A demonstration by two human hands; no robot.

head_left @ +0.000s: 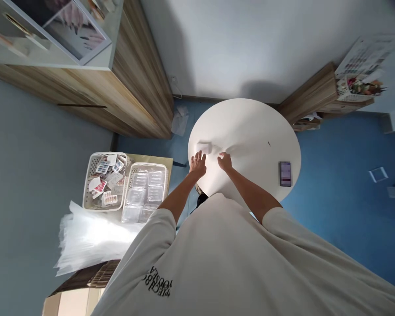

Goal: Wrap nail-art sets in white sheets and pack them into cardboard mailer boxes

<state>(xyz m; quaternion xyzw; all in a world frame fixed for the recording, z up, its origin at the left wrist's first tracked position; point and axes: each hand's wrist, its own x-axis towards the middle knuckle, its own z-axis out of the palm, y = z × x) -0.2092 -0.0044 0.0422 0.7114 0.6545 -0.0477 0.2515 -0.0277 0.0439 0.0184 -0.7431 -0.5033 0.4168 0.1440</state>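
My left hand (198, 165) rests over the left side of the round white table (246, 118), fingers spread and a ring on one of them. Just beyond its fingertips lies a small white stack or block (204, 148), perhaps cards or paper. A short way to the right, my right hand (224, 162) is closed, its fingers curled together. Whatever it may hold is too small to make out. Between the hands and slightly farther off, a thin pale sliver (218, 146) lies on the tabletop.
A phone (285, 174) and a small dark object (269, 144) lie on the table's right side. To the left, one white basket (86, 188) holds packs of false nails, another (166, 180) clear plastic cases. Wooden cabinets (145, 87) stand beyond; plastic bags (92, 235) lie near a cardboard box (73, 303).
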